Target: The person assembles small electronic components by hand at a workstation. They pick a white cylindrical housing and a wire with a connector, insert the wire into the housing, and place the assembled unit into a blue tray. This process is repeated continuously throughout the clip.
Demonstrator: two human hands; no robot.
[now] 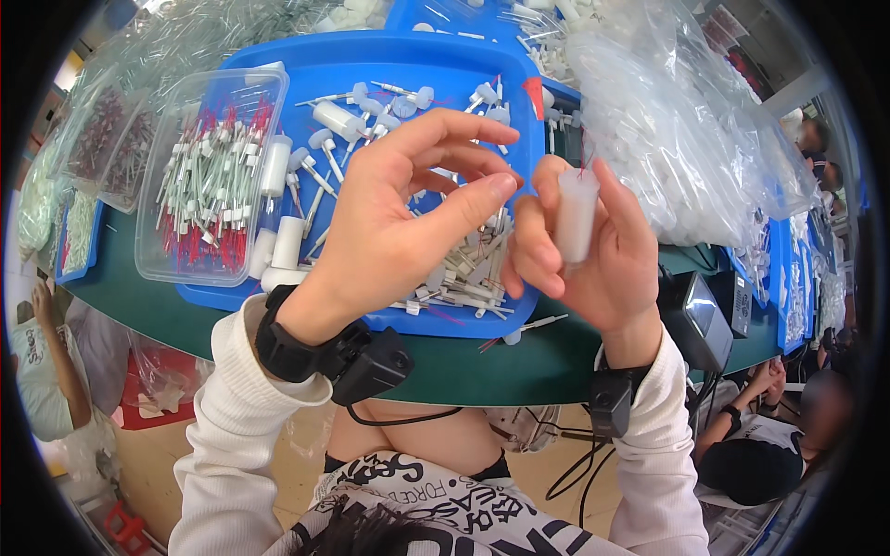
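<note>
Upright between the thumb and fingers of my right hand [616, 269] is a white translucent plastic cylinder [576, 221] with a wider rim. Thin red wires poke out of its top. My left hand [394, 218] hovers just left of it over the blue tray [389, 46], fingers curved and apart, with nothing visible in them. The tray holds several small white parts with round grey-white caps [403, 102] and thin leads, plus a pile of slim pale parts [468, 278]. Part of that pile is hidden behind my left hand.
A clear plastic box [153, 232] of white-tipped parts with red wires overlaps the tray's left side, beside some white cylinders [275, 167]. Big clear bags of white pieces [640, 120] lie at the right. A dark boxy device [695, 320] stands near the table's right edge. Other people sit at both sides.
</note>
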